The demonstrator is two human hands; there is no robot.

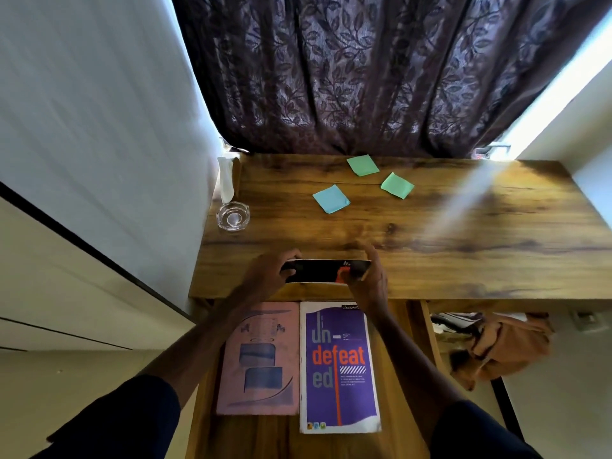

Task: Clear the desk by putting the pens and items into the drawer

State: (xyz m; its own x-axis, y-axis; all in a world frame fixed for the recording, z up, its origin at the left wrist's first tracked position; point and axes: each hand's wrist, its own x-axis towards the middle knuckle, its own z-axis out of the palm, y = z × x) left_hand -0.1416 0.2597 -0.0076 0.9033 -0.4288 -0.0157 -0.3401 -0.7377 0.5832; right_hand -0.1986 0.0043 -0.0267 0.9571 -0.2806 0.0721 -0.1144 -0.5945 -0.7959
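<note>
Wooden desk (pixel 430 260), leafy curtain (pixel 347 77) behind. One black book (pixel 318 271) with an orange patch, left hand (pixel 268 273) and right hand (pixel 367 279) gripping its ends at the desk's front edge. Beyond the grip: two green pads (pixel 363 165), one blue pad (pixel 331 198). Beneath it, two in the open drawer (pixel 258 435): pink notebook (pixel 258 359), purple notebook (pixel 337 369).

home study corner, looks like bedroom: wooden desk (pixel 430 253) pushed against window, dark leaf-pattern curtain (pixel 364 71), sticky notes (pixel 331 198) scattered, notebooks (pixel 339 366) in open drawer (pixel 410 342), glass ashtray (pixel 233 216)
</note>
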